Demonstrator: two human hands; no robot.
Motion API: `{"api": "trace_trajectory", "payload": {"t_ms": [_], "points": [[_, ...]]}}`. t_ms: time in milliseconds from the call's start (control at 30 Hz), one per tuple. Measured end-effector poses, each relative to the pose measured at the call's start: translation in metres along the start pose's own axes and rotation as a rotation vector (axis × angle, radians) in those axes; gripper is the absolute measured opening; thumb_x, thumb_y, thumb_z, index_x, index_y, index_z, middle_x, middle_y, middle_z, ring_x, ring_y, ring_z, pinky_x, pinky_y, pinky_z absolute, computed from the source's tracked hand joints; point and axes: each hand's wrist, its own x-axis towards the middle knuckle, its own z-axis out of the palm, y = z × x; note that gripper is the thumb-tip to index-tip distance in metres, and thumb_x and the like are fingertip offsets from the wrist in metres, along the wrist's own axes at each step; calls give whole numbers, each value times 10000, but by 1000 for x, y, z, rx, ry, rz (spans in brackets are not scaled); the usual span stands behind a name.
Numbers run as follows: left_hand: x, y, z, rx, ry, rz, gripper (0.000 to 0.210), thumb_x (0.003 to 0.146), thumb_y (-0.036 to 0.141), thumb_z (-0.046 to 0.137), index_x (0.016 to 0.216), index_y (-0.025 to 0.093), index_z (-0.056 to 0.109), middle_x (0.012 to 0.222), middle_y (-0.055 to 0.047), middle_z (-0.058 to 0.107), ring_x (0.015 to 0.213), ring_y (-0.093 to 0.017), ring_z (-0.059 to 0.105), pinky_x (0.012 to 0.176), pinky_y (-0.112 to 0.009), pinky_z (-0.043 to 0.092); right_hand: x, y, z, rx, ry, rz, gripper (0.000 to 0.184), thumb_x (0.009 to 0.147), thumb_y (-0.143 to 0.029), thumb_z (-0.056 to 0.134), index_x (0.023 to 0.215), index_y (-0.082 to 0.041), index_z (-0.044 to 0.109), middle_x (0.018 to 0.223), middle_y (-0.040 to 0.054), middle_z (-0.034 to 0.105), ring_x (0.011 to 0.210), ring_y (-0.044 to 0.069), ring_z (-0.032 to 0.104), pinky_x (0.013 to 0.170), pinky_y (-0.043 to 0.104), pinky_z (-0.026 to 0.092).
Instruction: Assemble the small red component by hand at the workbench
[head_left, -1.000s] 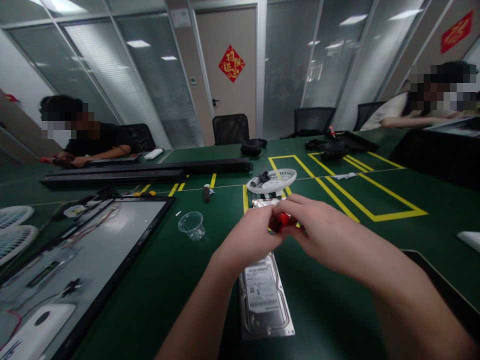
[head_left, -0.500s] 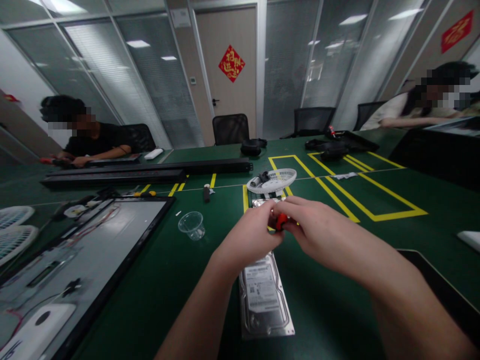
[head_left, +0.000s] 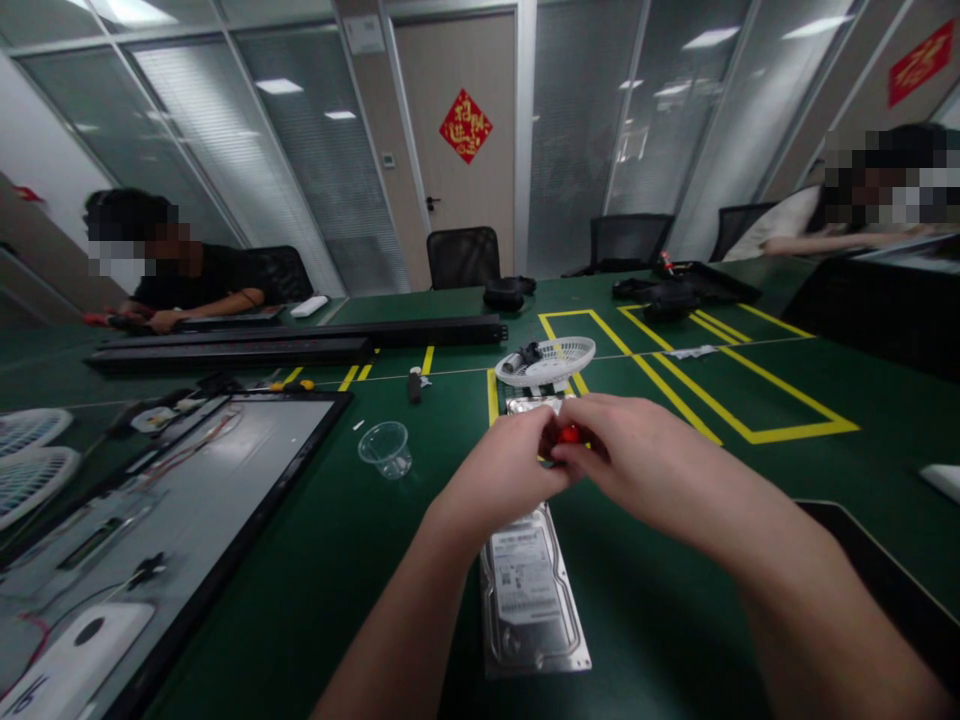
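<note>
Hands (head_left: 517, 460) (head_left: 637, 440) curled, right gripping red piece (head_left: 570, 435), left's hold hidden; hard drive (head_left: 534, 595) nearer, basket (head_left: 582, 362) beyond.

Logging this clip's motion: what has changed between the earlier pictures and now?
The right hand has shifted its fingers slightly around the red object, leaving less of it visible. Nothing visibly picked up or released. The left hand, labelled hard drive and clear cup stayed put.
</note>
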Motion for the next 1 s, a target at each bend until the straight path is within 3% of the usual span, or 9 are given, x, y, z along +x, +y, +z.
{"api": "trace_trajectory", "payload": {"t_ms": [67,133,267,467,567,700,833,900,1000], "points": [[1,0,0,16,-21,-12,201,852,161,701,1050,171,732,1038,-90,800,898,-236,733,768,-345,566,0,-1,-1,-24,-2,50,77,1015,-274,704,1013,-203,733,991,85,763,840,256,684,713,378,456],[1,-1,0,10,-17,-13,199,865,152,684,1058,172,728,1065,-96,802,933,-242,739,784,-345,573,-1,-1,-2,-6,1,42,57,1001,-223,700,1048,-214,732,1034,79,759,880,261,689,752,385,468],[0,-1,0,-18,12,-2,297,855,117,686,1145,179,705,1169,-110,797,1048,-258,745,869,-355,590,-1,3,0,61,3,-48,287,988,-45,554,1120,-239,720,1138,67,741,993,255,693,845,391,477],[0,1,0,19,-18,-14,170,859,182,743,1027,173,717,1040,-95,798,907,-243,730,762,-346,559,2,4,2,-33,9,42,94,1038,-273,659,1035,-201,718,954,78,745,804,254,660,685,380,425],[0,-1,0,-8,-7,-1,179,891,175,701,1069,171,713,1085,-102,802,951,-246,745,792,-349,571,0,1,0,-1,11,23,75,1015,-193,663,1063,-209,718,1047,81,743,892,259,681,759,383,462],[0,-4,1,-41,11,17,278,863,141,694,1139,177,695,1146,-98,802,1012,-248,754,849,-354,582,-1,0,1,79,3,-40,273,992,-35,560,1104,-230,714,1131,66,735,993,251,692,851,380,475],[0,-2,1,24,-4,15,195,842,170,706,1036,178,713,1058,-84,800,944,-252,737,789,-358,552,2,0,3,30,-1,7,86,1049,-216,633,1017,-195,710,1020,86,742,886,265,677,759,390,457],[0,-1,1,34,-7,16,149,849,159,683,994,178,712,1040,-81,798,921,-247,730,775,-357,542,2,0,3,11,4,49,94,1027,-286,698,1004,-196,713,968,79,744,840,268,669,713,387,440],[0,-2,0,-8,12,13,232,851,140,684,1079,179,706,1112,-88,803,973,-249,744,808,-352,560,0,0,3,72,5,6,115,986,-162,705,1083,-221,726,1069,65,753,943,259,691,787,375,467]]}}
